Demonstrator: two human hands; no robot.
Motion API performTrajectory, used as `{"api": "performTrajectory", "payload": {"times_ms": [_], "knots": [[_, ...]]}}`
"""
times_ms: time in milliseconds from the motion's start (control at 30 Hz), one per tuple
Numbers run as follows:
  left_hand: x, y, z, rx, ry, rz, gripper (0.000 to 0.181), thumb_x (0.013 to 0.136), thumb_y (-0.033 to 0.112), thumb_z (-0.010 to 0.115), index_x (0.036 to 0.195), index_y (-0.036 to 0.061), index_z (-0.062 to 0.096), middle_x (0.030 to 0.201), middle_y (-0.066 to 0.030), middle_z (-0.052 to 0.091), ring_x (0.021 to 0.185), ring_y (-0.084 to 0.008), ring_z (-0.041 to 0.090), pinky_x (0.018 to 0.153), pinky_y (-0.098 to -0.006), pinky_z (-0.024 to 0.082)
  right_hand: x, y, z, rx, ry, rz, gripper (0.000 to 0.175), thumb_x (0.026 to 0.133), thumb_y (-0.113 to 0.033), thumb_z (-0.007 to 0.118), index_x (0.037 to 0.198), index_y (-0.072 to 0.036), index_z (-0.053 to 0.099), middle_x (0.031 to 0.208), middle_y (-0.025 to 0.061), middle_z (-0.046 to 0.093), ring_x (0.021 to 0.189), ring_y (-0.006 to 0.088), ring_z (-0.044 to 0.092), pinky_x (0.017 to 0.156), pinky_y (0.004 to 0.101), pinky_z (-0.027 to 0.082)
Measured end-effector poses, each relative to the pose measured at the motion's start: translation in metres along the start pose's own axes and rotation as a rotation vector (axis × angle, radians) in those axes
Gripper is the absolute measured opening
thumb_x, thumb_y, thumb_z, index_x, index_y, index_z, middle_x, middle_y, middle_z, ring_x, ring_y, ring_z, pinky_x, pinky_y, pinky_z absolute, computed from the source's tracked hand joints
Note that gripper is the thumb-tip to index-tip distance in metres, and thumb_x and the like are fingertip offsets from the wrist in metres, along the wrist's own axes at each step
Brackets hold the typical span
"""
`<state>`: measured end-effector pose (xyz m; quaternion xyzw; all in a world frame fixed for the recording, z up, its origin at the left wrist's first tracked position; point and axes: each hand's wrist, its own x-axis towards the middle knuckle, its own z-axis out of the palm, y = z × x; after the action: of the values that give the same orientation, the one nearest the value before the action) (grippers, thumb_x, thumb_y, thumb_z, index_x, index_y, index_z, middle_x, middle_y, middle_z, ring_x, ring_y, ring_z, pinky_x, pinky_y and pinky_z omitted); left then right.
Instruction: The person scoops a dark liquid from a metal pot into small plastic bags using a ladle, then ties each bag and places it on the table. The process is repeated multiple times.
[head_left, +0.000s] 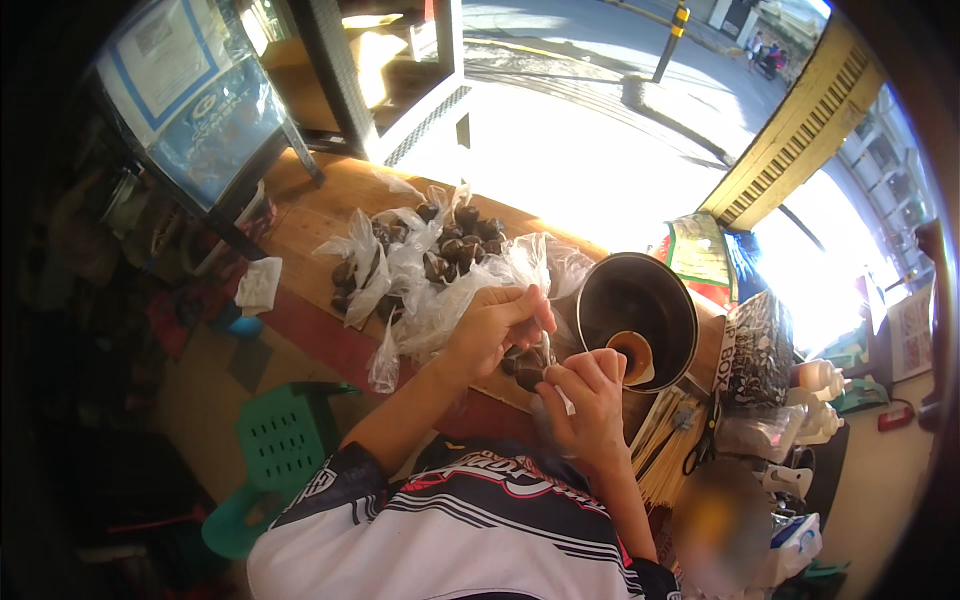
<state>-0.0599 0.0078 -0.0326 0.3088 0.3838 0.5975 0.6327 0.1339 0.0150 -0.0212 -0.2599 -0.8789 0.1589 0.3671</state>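
Between my two hands is a clear plastic bag (529, 369) with dark brown contents. The fingers of my left hand (499, 326) pinch its twisted upper part. Lower down and to the right, my right hand (589, 401) grips the bag close to its filled part. Beyond my hands, many small knotted plastic bags (454, 251) of dark brown contents lie heaped on the wooden table (300, 225), their clear ends sticking up. Right of my hands stands a deep dark pot (637, 300) holding a brown round vessel (632, 352), perhaps a scoop, with dark liquid.
Wooden skewers (664, 450) and black-handled scissors (703, 446) lie right of my forearm. Farther right are a patterned black box (757, 337) and squeeze bottles (821, 379). A green plastic chair (281, 442) stands at the left. A white cloth (259, 286) hangs at the table's left edge.
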Motion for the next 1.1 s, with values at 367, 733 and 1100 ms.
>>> {"api": "performTrajectory", "payload": {"times_ms": [367,733,1100], "knots": [[-0.016,0.008,0.030,0.263,0.048,0.362,0.039,0.107,0.024,0.052,0.088,-0.0034,0.071,0.083,-0.0071,0.070,0.066,-0.0083,0.059,0.063,-0.0228,0.050,0.018,0.000,0.014,0.086,0.412,0.205,0.014,0.070,0.000,0.080,0.075,-0.007,0.069,0.073,0.0012,0.062,0.066,0.0205,0.050,0.067,0.0324,0.039],[-0.021,0.000,0.017,0.259,0.108,0.269,0.037,0.107,0.024,0.053,0.089,-0.0029,0.072,0.081,-0.0063,0.070,0.069,-0.0083,0.060,0.063,-0.0230,0.050,0.005,0.009,0.022,0.438,0.196,0.444,0.008,0.068,-0.007,0.071,0.075,-0.009,0.074,0.091,0.0015,0.062,0.095,0.0240,0.049,0.088,0.0397,0.036],[-0.029,-0.006,0.020,0.344,0.031,0.188,0.033,0.106,0.022,0.055,0.092,-0.0038,0.071,0.087,-0.0078,0.071,0.071,-0.0095,0.060,0.067,-0.0239,0.051,0.001,0.017,0.024,0.284,0.163,0.392,0.005,0.067,-0.004,0.062,0.066,-0.003,0.066,0.094,0.0044,0.067,0.099,0.0265,0.051,0.089,0.0394,0.037]]}}
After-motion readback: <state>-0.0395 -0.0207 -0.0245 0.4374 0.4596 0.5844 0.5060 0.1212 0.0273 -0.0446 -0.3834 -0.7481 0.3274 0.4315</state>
